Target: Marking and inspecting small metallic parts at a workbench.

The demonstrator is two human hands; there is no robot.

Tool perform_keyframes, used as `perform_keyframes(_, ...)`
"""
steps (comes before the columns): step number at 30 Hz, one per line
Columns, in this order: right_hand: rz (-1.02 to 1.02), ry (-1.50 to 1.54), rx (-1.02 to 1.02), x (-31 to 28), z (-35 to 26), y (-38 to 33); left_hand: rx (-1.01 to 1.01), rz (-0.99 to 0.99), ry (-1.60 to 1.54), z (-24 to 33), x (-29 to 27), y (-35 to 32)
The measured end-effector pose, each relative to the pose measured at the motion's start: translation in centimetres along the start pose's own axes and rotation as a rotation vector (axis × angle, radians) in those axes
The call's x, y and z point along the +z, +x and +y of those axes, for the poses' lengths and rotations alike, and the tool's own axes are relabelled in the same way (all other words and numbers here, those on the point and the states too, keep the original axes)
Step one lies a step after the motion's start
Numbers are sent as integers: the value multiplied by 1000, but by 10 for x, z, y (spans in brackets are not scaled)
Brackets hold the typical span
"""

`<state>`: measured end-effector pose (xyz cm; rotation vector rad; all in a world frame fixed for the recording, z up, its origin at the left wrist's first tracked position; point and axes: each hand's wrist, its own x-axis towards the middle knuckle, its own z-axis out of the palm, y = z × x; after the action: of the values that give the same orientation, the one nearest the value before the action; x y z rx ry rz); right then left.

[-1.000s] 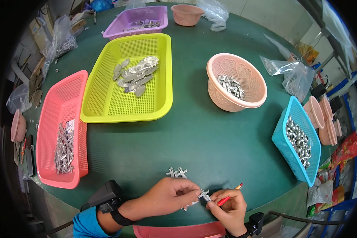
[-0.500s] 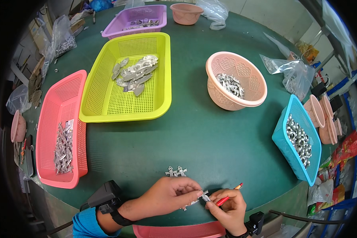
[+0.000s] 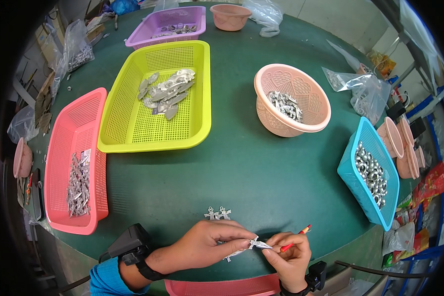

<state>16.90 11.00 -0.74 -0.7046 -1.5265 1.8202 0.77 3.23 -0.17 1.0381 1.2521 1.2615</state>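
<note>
Had a pink basket (image 3: 222,288) at the very near edge, between the wrists. Held a small silvery piece (image 3: 262,244) over the near part of the green table (image 3: 182,182), pinching the left end in the nearly closed fingertips of the left hand (image 3: 209,246) and the pointed right end between thumb and finger of the right hand (image 3: 291,260), with a red-and-yellow stick (image 3: 305,230) tucked among the same right fingers. Could not tell the firmness of either pinch. Probably risked dropping the piece, gripping so slim an end by the tips alone, or knocking it with the stick's red end, lying so close. Kept the left hand low, back upward, reaching in from the left; curled the right fingers inward from the near right. Had two silvery figures (image 3: 211,215) just beyond the left hand. Saw, farther off, a long pink basket (image 3: 102,192) at left, a blue basket (image 3: 349,172) at right, then a yellow-green basket (image 3: 158,147) and a round peach basket (image 3: 281,124), with a purple basket (image 3: 192,16) far left.
</note>
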Motion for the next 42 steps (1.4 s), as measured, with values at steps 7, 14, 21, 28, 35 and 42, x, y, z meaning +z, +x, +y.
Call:
perform_keyframes(7, -16, -17, -30, 0, 0, 1, -49, 8, 1, 3, 0, 1)
perform_keyframes(14, -24, 5, 7, 1, -1, 0, -111, 43, -159, 2, 2, -4)
perform_keyframes(21, -58, -21, -7, -1, 2, 0, -133, 49, -157, 1, 0, -2)
perform_keyframes(28, -116, -63, -39, -2, 5, -1, -115, 115, -193, 1, 1, -1)
perform_keyframes(35, -132, -57, -51, 0, 3, 0, -104, 112, -208, 1, 1, -2)
perform_keyframes(42, -64, -61, 27, 3, -1, -2, 35, 211, 262, 19, -2, -3)
